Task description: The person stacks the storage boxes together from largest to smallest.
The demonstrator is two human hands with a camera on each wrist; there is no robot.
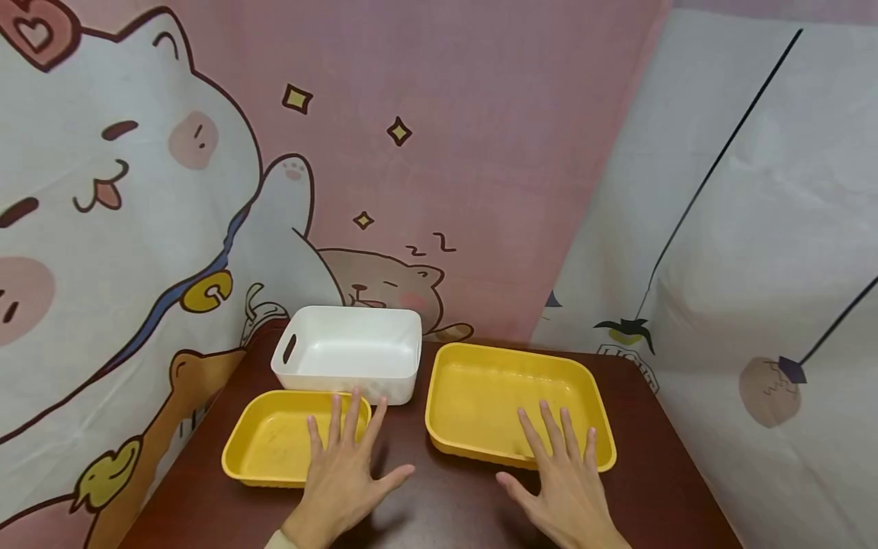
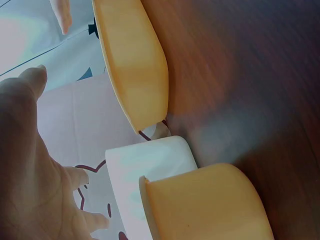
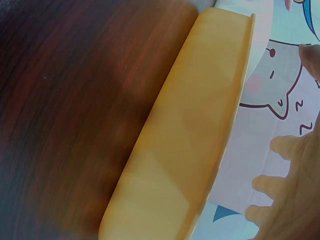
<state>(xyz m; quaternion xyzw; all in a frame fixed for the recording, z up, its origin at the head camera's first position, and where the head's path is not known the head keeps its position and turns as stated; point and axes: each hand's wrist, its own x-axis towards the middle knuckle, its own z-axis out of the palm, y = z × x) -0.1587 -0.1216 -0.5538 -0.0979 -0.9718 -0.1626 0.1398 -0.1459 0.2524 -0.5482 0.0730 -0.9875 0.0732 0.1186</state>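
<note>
Near yellow trays (image 1: 274, 435) (image 1: 483, 396), left hand (image 1: 341, 474), right hand (image 1: 566, 486); both outspread

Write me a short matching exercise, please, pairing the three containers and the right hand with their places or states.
Column one
1. White bin
2. Smaller yellow tray
3. Larger yellow tray
4. Right hand

Column two
A. Resting on the right side of the tabletop
B. Fingers spread apart
C. At the back left, with a dark slot in one end
D. At the left, in front of a white container

Right pairs: 1-C, 2-D, 3-A, 4-B.
</note>
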